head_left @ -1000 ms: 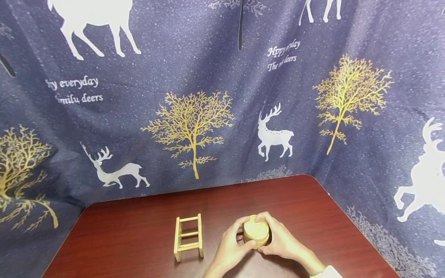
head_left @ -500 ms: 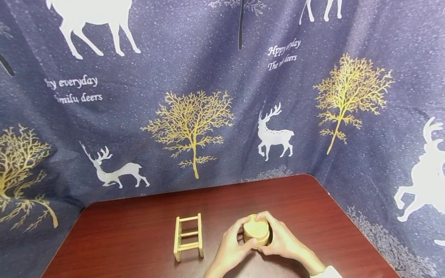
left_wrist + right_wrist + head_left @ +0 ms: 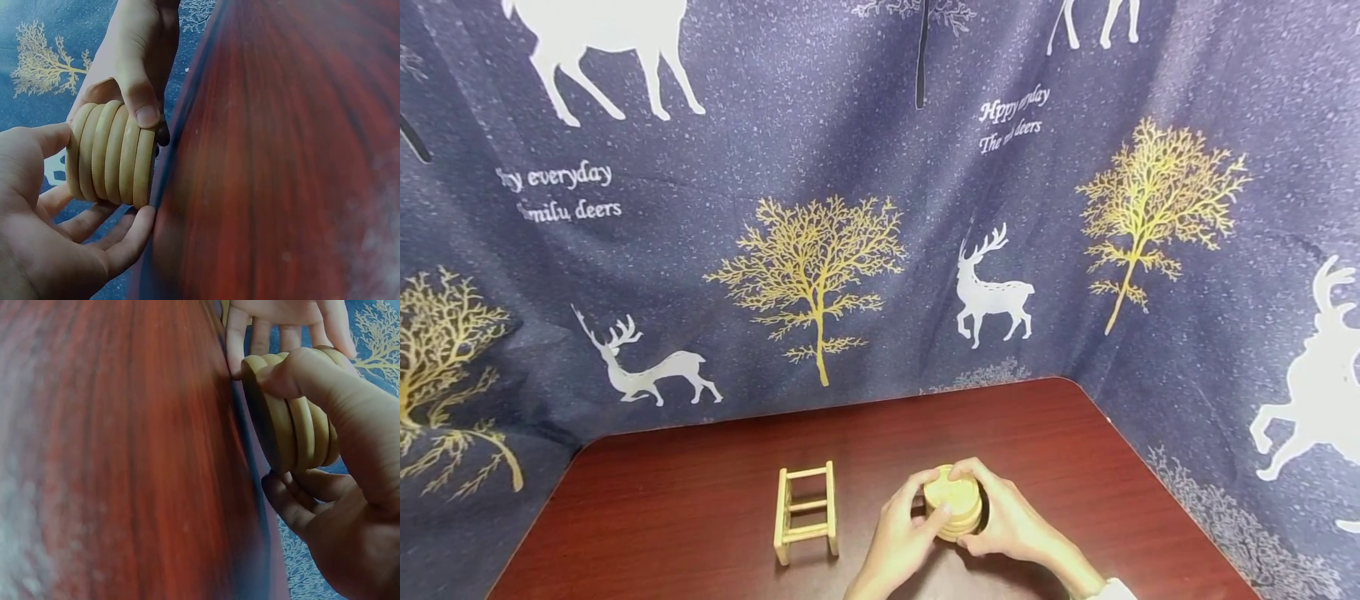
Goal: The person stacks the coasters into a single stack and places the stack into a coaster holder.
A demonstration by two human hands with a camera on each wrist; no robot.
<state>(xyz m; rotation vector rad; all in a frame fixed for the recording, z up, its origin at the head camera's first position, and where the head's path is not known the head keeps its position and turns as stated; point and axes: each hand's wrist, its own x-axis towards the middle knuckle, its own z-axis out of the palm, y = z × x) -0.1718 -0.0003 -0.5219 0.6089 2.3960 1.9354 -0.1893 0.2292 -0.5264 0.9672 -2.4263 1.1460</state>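
A stack of several round wooden coasters (image 3: 951,496) stands between both hands, right of the table's middle. My left hand (image 3: 895,533) grips it from the left, its thumb on the top coaster's near edge. From the right, my right hand (image 3: 1011,521) holds the stack; in the right wrist view its thumb presses the rims of the lower coasters (image 3: 303,431). The left wrist view has the coaster rims (image 3: 107,153) side by side, with fingers curled around them. I cannot tell whether the stack touches the table.
A small wooden rack (image 3: 807,505) with crossbars stands on the table left of the hands. The reddish-brown table (image 3: 685,500) has a glossy surface. Behind it and on its sides hangs a dark blue cloth (image 3: 880,150) printed with deer and trees.
My left thumb has shifted up onto the top coaster, so more of the lower rims shows at the front. The right hand stays almost still, and the rack has not moved.
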